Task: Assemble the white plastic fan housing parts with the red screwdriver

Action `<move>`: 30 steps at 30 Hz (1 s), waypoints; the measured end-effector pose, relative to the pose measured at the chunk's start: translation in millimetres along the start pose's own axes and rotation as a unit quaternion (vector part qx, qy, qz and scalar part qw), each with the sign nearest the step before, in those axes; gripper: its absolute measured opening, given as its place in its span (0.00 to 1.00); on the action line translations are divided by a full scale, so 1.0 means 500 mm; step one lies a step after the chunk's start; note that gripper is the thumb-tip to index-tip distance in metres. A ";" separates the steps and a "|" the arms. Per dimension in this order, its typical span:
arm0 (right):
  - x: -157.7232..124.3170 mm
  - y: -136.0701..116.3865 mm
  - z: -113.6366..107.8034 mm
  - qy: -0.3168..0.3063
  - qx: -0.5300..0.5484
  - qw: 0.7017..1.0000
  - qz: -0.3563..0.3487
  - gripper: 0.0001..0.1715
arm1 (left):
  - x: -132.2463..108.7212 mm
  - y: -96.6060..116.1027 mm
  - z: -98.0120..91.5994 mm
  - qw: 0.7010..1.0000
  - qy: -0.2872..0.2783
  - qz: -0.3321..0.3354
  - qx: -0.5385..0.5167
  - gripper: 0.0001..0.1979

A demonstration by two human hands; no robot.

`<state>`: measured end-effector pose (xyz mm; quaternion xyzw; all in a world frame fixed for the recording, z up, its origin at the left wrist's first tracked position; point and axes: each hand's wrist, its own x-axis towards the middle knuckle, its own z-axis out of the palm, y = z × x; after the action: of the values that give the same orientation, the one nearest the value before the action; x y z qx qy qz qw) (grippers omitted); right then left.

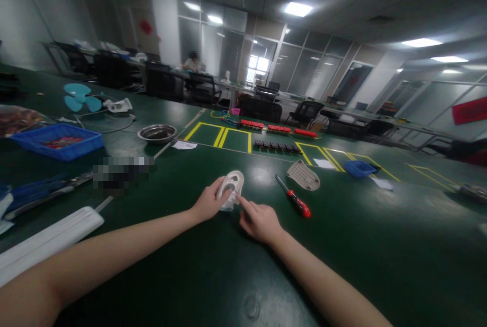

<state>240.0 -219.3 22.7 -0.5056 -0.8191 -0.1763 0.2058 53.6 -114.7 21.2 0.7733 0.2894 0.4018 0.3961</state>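
Note:
My left hand is closed around the edge of a white plastic housing with a rounded opening, held tilted just above the green table. My right hand reaches in from the right with its index finger stretched out, the fingertip at the housing's right side. Its thumb is apart from that finger, and nothing shows in its grip. To the right lies a screwdriver with a red and black handle. Beyond it rests a light grey plate with round feet at its corners. Small details inside the housing are blurred.
Leftward are a blue tray of small parts, a metal bowl, blue fan blades and a long white object. Red racks, a black row of blocks and a small blue tray stand farther back.

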 end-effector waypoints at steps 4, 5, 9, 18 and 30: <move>0.003 0.014 -0.024 -0.014 -0.029 0.999 0.022 0.21 | 0.020 -0.009 -0.008 0.994 0.047 -0.054 -0.080 0.19; 0.002 0.024 -0.037 -0.019 -0.048 0.998 0.041 0.18 | 0.024 -0.012 -0.010 0.992 0.053 -0.067 -0.090 0.19; -0.025 0.085 -0.090 -0.033 -0.163 0.967 0.192 0.17 | 0.035 -0.019 -0.014 0.984 0.061 -0.108 -0.124 0.21; -0.142 0.156 -0.080 -0.113 -0.156 0.881 0.431 0.18 | 0.033 -0.007 -0.016 0.987 0.050 -0.103 -0.114 0.21; -0.132 0.072 -0.084 0.070 0.096 0.980 0.159 0.15 | 0.018 0.001 -0.010 0.997 0.050 -0.045 -0.022 0.21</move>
<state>305.8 -274.6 27.7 -0.5937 -0.7248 -0.0964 0.3360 53.8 -106.2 27.0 0.7293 0.3346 0.4279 0.4160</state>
